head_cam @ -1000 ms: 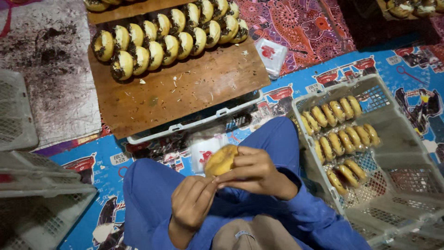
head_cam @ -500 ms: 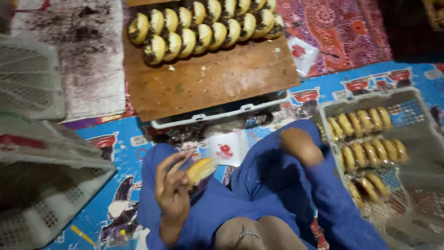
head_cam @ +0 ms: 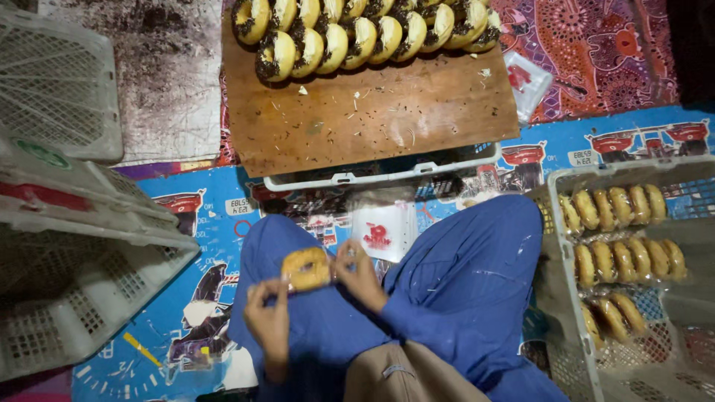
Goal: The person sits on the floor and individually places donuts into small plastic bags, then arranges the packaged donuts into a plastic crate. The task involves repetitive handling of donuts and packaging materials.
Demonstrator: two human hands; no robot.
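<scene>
Golden doughnut (head_cam: 306, 269), blue trousers (head_cam: 462, 283), brown board (head_cam: 372, 112).

Single head cam, looks almost straight down over the wearer's lap and crossed legs in blue trousers (head_cam: 462, 283). Near field: both hands close under the lens, low centre. Frame top faces forward to a wooden board (head_cam: 372, 112) on a white crate. Left edge catches stacked white crates (head_cam: 67, 246), right edge a grey crate (head_cam: 566, 186). No second view, so nothing shared.

A home bakery floor: doughnut rows on a wooden board (head_cam: 372, 112), plastic crates (head_cam: 633, 298), patterned mats (head_cam: 596, 52).
</scene>
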